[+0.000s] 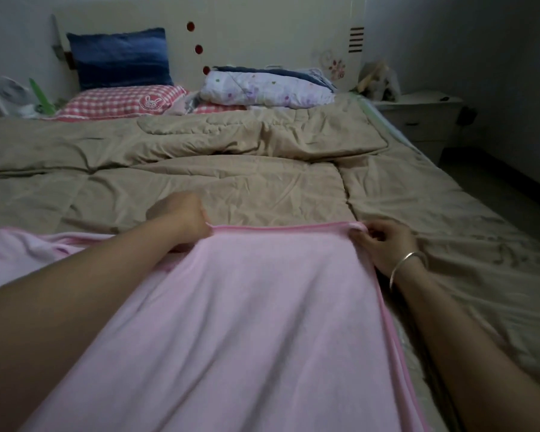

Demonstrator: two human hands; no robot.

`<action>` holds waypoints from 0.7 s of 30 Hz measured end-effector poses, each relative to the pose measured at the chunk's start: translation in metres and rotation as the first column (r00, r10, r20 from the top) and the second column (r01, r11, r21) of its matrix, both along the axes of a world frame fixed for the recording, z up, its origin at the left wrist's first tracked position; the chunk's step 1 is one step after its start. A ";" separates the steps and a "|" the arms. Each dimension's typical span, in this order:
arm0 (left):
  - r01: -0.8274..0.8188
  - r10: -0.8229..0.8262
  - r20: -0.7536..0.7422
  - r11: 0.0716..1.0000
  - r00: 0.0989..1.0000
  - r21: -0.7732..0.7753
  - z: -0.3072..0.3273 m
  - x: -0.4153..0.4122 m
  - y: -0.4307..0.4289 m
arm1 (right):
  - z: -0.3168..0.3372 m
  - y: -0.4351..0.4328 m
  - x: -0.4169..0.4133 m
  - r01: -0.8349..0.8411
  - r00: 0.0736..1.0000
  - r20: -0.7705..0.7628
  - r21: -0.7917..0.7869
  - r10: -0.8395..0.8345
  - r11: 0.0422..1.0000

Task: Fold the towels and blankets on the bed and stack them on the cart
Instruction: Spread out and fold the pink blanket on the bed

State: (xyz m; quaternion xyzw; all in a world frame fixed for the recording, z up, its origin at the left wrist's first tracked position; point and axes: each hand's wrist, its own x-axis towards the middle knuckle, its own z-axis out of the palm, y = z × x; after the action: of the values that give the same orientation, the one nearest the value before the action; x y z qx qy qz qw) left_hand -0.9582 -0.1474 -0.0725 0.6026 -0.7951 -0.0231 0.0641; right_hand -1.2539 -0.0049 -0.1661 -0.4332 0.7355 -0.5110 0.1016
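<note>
Dim bedroom, rumpled tan quilt (231, 182) spread wide, seen from the foot end.

Left hand (181, 218) closed in a fist round the far left corner of a pink towel (256, 307). Right hand (384, 241), silver bangle (407, 265) at the wrist, pinching the far right corner between thumb and curled fingers. Far hem, bound in darker pink, drawn nearly straight between the two grips and lying on the quilt. Body of the towel running from that hem back toward the viewer, marked by long soft ridges down its length. A further portion spread away to the left beneath the left forearm.

Judged light, limp and fleecy. No stiffness to hold a crease, likely to sag or bunch wherever unsupported, unlikely to slip from a firm pinch. Best taken at the corners on the bound edge, as here, with tension along the hem for a square meeting of edges in the fold.

Beyond, against the white headboard (262, 29): blue pillow (120, 57), pink checked pillow (122, 102), folded floral quilt (268, 88). White nightstand (418, 116) at the right. Cart not in view.
</note>
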 end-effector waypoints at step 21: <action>0.612 -0.538 -0.547 0.789 0.641 -0.059 -0.018 0.008 0.315 | 0.031 0.022 0.019 -0.178 0.970 0.222 0.353 0.102 0.918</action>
State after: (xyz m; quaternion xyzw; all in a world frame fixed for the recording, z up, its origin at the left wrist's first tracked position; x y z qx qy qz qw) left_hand -0.9499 0.1676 -0.0908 0.2892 -0.8907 -0.2618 0.2333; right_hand -1.2351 0.0174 -0.1350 -0.4046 0.7717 -0.3951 0.2911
